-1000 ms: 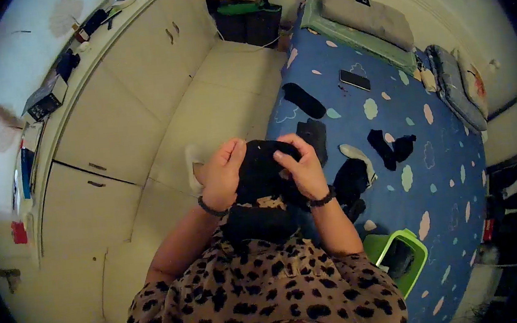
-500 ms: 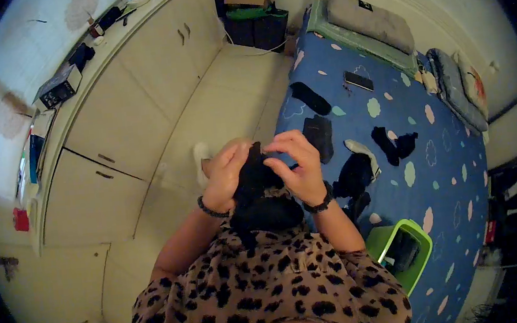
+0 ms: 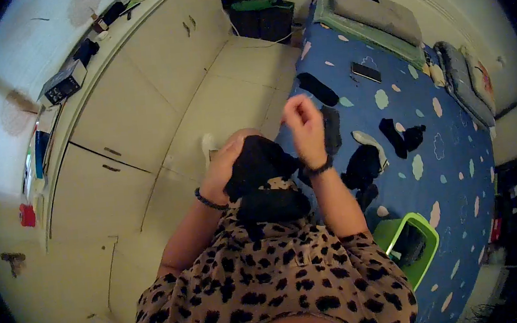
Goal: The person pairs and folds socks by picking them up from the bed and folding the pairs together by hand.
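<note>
My left hand [image 3: 225, 170] is closed on the left edge of a black sock [image 3: 261, 161], which drapes over my lap; its exact shape is hard to see. Another black sock [image 3: 273, 204] lies behind it, against my patterned top. My right hand [image 3: 306, 131] is raised to the right of the held sock, apart from it, its fingers curled together; whatever they may pinch is too small to make out. Just beyond that hand, a dark grey folded sock [image 3: 332, 130] rests on the blue bedsheet [image 3: 397, 201], with a black sock [image 3: 318, 88] farther up.
More black socks [image 3: 362, 166] and a white-and-grey one [image 3: 371, 144] lie on the bed, with a crumpled dark pair [image 3: 402, 136] to their right. A green basket [image 3: 394, 236] holds dark items. A phone [image 3: 366, 72] lies near the pillow [image 3: 376, 13]. Cabinets [image 3: 137, 104] line the left.
My right hand has lifted away from the sock, up and to the right, and its fingers have curled. The sock now spreads wider beside my left hand.
</note>
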A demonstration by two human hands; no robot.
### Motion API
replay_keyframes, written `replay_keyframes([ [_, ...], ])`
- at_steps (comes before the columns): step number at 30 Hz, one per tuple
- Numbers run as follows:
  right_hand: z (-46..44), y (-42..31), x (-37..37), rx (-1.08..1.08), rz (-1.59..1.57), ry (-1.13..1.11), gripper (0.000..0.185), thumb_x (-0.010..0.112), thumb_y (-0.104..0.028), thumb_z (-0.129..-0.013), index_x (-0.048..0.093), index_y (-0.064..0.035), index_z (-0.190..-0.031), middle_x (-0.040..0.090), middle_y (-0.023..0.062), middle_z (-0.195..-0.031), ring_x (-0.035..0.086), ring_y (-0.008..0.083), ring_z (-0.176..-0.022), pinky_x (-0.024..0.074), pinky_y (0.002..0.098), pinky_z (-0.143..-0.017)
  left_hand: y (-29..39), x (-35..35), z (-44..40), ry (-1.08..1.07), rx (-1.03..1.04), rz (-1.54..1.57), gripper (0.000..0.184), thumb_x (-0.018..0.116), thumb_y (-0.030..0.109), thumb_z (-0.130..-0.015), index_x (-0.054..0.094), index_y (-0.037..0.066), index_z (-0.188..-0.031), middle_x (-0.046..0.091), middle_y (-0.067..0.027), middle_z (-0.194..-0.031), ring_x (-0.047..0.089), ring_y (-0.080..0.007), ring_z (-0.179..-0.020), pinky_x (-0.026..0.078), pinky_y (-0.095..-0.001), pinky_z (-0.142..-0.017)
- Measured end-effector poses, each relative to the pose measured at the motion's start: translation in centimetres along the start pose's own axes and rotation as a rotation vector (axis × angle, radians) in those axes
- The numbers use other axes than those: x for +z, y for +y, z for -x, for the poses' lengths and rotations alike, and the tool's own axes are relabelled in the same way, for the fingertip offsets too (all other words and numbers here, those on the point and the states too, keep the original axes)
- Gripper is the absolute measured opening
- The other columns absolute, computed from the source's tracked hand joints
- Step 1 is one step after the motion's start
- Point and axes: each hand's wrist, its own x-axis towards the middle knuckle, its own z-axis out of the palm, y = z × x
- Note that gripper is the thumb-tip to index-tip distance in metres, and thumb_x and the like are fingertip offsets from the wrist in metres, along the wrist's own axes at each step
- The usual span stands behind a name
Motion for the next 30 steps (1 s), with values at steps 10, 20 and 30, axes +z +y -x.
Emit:
replay_keyframes([
  [10,-1.1,-2.3,-0.1,-0.357,0.362,-0.282,0.021,0.058,-0.006,-0.084,0.059,-0.002,-0.104,0.059,0.0153,-0.109,0.057,0.0304,-0.101,0.0446,0.0364,-0.087,1.9,0.2,1.1,0.099,0.191,0.268,0.044,0.028,0.042,-0.101,0.041,0.008,-0.125,0.056,-0.0128,-0.119,0.054,-0.0258,-0.111,0.043,-0.0406,-0.098],
  [20,5.6,-17.6,3.0,-0.267,-1.026,-1.162,0.028,0.048,-0.028,-0.095,0.064,-0.005,-0.092,0.06,0.0139,-0.094,0.06,0.0329,-0.085,0.0484,0.0385,-0.076,2.6,3.0,0.6,0.025,0.101,0.174,0.047,0.052,0.004,-0.078,0.04,0.01,-0.124,0.053,-0.0171,-0.12,0.056,-0.0295,-0.107,0.049,-0.0424,-0.093],
  [30,9.2,-19.5,5.6,-0.77,-1.459,-0.487,0.034,0.056,-0.023,-0.094,0.054,-0.0046,-0.122,0.056,0.0184,-0.084,0.034,0.0082,-0.034,0.0334,0.0253,-0.034,1.4,2.2,2.0,0.073,0.05,0.184,0.025,0.047,0.003,-0.087,0.053,0.007,-0.111,0.056,-0.0141,-0.118,0.057,-0.0272,-0.107,0.05,-0.0413,-0.091],
])
